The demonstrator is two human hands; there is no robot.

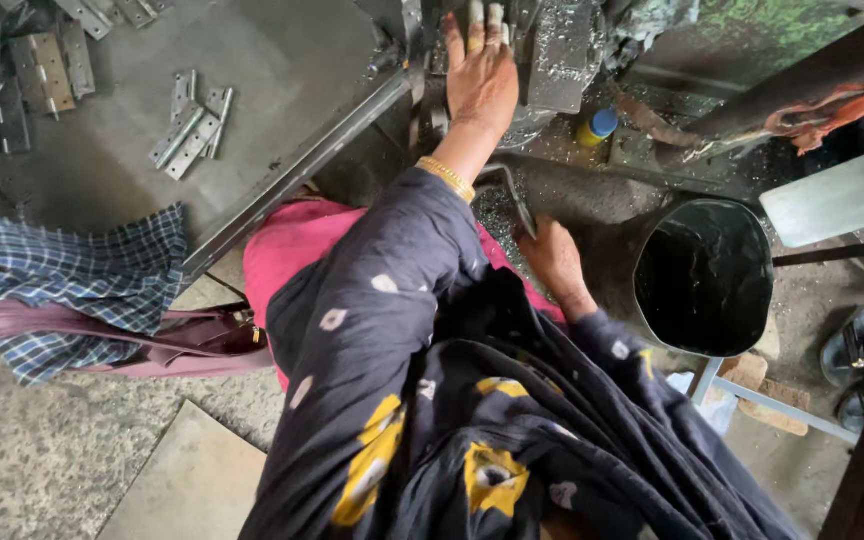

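Observation:
My left hand [482, 85] reaches forward to a grey metal machine [557, 55]. Its taped fingertips lie flat against the machine's parts, and a gold bangle [447, 178] circles the wrist. Whether those fingers hold a piece is hidden. My right hand [555, 262] is lower, near my lap, closed around the end of a bent metal lever [514, 198] that runs up toward the machine. Dark sleeves with yellow and white spots cover both arms. Shiny metal shavings [492, 215] lie under the lever.
Several metal hinges [190, 125] lie on the grey worktable [282, 60], with more piled at the top left [22, 70]. A checked cloth [62, 270] and a maroon bag [152, 342] are at left. A black bucket [707, 275], a small yellow bottle [597, 125] and sandals [852, 345] are at right.

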